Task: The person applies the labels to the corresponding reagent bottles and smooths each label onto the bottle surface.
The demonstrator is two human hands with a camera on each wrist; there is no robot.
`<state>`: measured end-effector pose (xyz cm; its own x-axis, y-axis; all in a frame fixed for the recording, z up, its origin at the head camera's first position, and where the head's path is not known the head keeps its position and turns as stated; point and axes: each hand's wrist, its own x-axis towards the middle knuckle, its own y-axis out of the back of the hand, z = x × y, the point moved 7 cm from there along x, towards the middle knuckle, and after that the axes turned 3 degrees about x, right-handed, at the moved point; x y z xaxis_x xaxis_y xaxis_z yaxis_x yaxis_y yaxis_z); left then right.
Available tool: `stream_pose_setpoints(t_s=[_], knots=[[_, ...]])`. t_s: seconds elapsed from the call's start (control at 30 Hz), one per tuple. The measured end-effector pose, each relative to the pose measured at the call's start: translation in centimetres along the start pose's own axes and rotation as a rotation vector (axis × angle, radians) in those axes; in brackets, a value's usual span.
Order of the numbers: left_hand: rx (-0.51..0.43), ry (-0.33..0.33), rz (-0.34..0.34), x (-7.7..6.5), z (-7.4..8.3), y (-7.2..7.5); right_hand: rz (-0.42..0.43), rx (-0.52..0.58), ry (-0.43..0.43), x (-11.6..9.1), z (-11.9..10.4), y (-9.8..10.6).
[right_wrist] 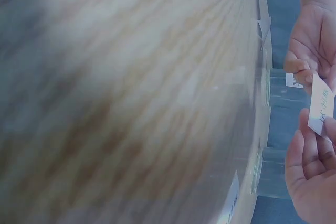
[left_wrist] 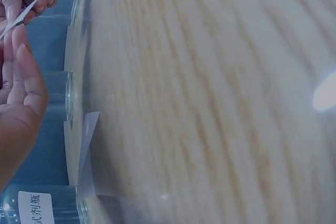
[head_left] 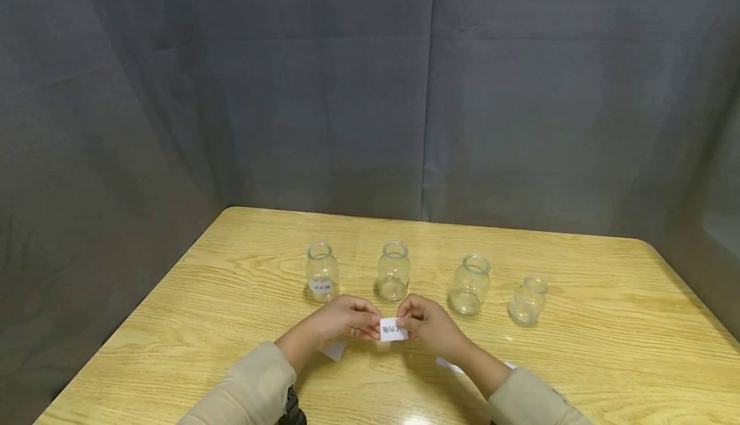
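Note:
A small white label (head_left: 391,330) with handwriting on it is held up between both hands above the table. My left hand (head_left: 345,318) pinches its left edge between thumb and fingers; my right hand (head_left: 426,323) pinches the right edge. In the right wrist view the label (right_wrist: 319,106) spans the gap between the two hands. Just behind it stands an unlabelled glass jar (head_left: 394,272). To the left, another glass jar (head_left: 320,264) bears a white label (head_left: 320,286) with writing on its front.
Further right stand a plain glass jar (head_left: 473,284) and a smaller one (head_left: 528,301). A white paper piece (head_left: 333,350) lies under my left forearm, and another paper (head_left: 448,364) lies by the right forearm. Grey cloth (head_left: 324,91) hangs behind the wooden table (head_left: 202,309).

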<state>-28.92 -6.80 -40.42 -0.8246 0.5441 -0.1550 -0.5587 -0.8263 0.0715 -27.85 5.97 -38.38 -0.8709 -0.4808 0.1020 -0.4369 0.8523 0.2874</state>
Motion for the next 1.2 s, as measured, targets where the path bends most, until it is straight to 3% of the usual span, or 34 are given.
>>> stream_pose_setpoints(t_s=[0.3,0.93,1.2], knots=[[-0.014,-0.017,-0.04,-0.36,0.4,-0.19,-0.021,0.032,-0.002,-0.1,-0.37,-0.14],[-0.025,-0.019,-0.012,-0.27,0.25,-0.12,-0.008,0.042,-0.002,-0.09,-0.69,-0.36],[-0.014,-0.014,0.004,-0.24,0.14,-0.02,0.0,0.049,-0.04,-0.21,-0.36,-0.33]])
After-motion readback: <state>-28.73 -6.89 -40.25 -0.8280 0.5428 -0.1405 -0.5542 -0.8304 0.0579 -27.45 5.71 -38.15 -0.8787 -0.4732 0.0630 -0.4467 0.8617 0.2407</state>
